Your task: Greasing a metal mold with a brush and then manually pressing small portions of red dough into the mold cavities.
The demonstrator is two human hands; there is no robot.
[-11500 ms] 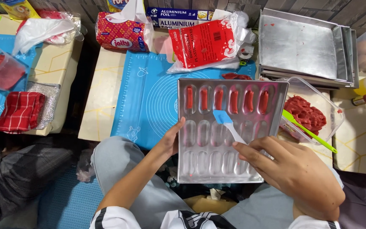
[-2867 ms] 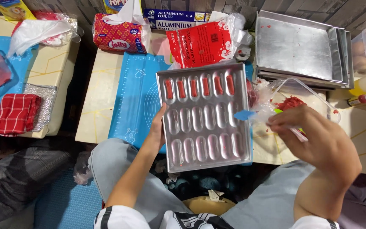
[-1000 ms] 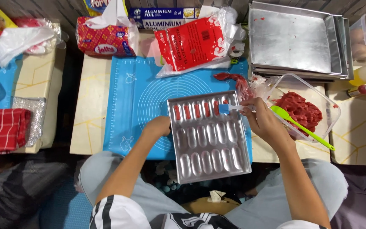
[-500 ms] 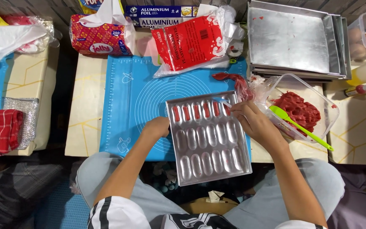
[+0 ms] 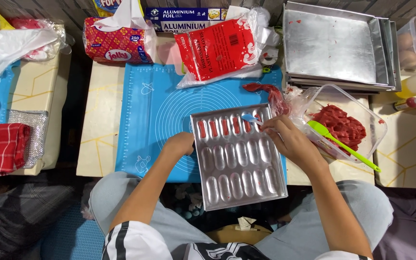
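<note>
Metal mould tray (image 5: 239, 156) is rested half on the blue silicone mat (image 5: 155, 120), half over the lap. Its left edge is gripped by the left hand (image 5: 181, 143). A small blue spatula (image 5: 252, 119) is pinched in the right hand (image 5: 285, 139), over the top row's red filling. Tray judged light, stiff, slick; best held by the rims. Red batter (image 5: 340, 126), in the clear tub (image 5: 376, 123), looks soft and sticky.

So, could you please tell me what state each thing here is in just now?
Metal mould tray: top row filled red, other rows unfilled.
Blue spatula: held by right hand, tip over top row.
Left hand: steadying the tray's edge.
Clear tub: open, red mixture and a green spatula inside.
Stacked pans: bare.
</note>
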